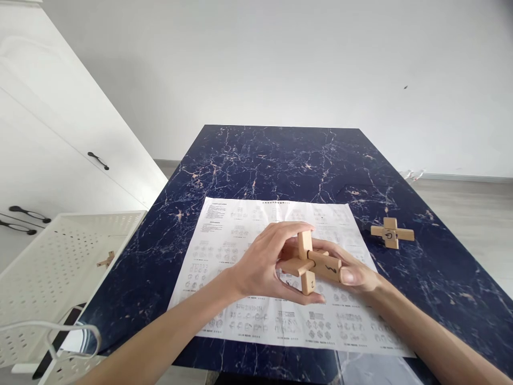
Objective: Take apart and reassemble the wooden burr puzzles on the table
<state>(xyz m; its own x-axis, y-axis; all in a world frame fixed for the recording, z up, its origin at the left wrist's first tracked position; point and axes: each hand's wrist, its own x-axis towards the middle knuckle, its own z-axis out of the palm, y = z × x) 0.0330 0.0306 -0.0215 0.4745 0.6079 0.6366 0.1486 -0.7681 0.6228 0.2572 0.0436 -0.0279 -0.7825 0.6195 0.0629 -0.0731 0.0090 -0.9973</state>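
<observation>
Both hands hold a wooden interlocking puzzle [325, 266] of crossed light-wood bars above a printed sheet. My left hand [266, 262] grips it from the left, thumb below and fingers above an upright bar marked 2. On the other side, my right hand [356, 272] presses its thumb to the end of a bar with a dark handwritten mark. The right fingers run behind the puzzle and are partly hidden. Beneath lies the white instruction sheet [224, 278], covered in small line drawings and print. A second cross-shaped wooden puzzle [390, 233] rests on the table to the right.
The dark blue marble-patterned table [272, 166] reaches towards a pale wall. At the left stands a white perforated cart [76, 240] with a small wooden piece [106, 260] in it. A white cable [52, 326] loops at the lower left, near white cabinets [60, 133] with black handles.
</observation>
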